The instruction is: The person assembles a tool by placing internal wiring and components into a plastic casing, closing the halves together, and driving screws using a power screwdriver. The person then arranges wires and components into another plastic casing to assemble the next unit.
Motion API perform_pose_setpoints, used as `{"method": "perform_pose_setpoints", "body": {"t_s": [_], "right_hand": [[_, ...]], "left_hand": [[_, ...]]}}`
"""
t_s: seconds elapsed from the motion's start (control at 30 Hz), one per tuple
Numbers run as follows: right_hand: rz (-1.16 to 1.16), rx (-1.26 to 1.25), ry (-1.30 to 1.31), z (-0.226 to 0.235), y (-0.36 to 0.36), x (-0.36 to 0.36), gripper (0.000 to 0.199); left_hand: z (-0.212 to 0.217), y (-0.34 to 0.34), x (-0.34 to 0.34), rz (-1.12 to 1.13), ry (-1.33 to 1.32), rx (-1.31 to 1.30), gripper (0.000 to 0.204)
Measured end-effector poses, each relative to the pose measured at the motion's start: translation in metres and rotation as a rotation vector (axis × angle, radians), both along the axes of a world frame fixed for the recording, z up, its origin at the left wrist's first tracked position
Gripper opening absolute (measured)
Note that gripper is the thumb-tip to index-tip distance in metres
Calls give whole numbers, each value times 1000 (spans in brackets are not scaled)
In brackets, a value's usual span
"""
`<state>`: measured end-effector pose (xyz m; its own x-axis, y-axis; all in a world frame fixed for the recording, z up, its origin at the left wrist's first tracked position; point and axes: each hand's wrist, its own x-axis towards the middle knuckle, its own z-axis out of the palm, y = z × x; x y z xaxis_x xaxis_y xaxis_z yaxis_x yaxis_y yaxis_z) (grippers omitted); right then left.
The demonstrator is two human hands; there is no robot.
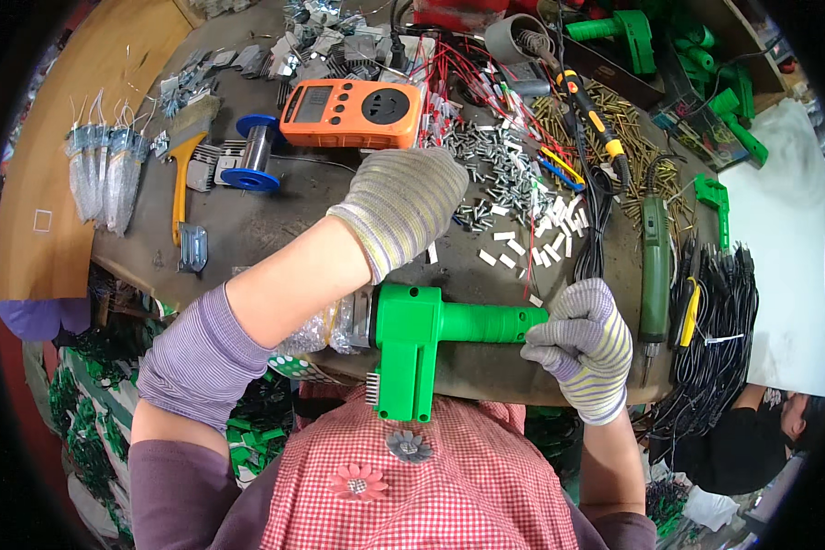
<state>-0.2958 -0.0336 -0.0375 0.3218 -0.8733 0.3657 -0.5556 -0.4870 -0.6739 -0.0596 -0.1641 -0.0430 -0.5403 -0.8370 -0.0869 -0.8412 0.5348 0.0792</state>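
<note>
Green plastic dominates the near edge of the workbench (280,220), where we see a gun-shaped housing (409,353) lying with its handle pointing right and its boxy body hanging toward the checked apron (412,486). We judge the step in hand to be fastening: our left hand (408,211) is at the near-left edge of the loose silver screws (500,165), apparently picking, while our right hand (582,353) minds the handle. The next move, we reckon, calls for a screw brought to the housing and seated straight, perhaps with the green power screwdriver (654,266) on the right. Our left forearm slants from the near left across the bench to the far side of the housing; that glove's back faces us, fingers hidden, so we cannot tell what they grip. Our right forearm rises steeply from the near right, fingers curled inward at the handle's tip, though whether they pinch it we cannot tell.
</note>
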Motion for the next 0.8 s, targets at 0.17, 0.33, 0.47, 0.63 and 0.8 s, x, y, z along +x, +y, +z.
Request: {"method": "perform_pose_setpoints", "body": {"t_s": [0.17,0.33,0.47,0.63,0.8], "right_hand": [[1,-34,55,-3,0,1,23],[38,-123,87,-5,-2,3,23],[25,-23,73,0,0,8,21],[34,39,-105,0,2,5,18],[-26,479,-347,18,-10,-4,17]], "left_hand": [[-3,9,29,-138,232,-59,10],[28,33,60,-162,723,326,13],[28,40,59,-216,733,439,14],[28,44,60,-268,713,462,13],[15,39,68,-270,728,306,15]]}}
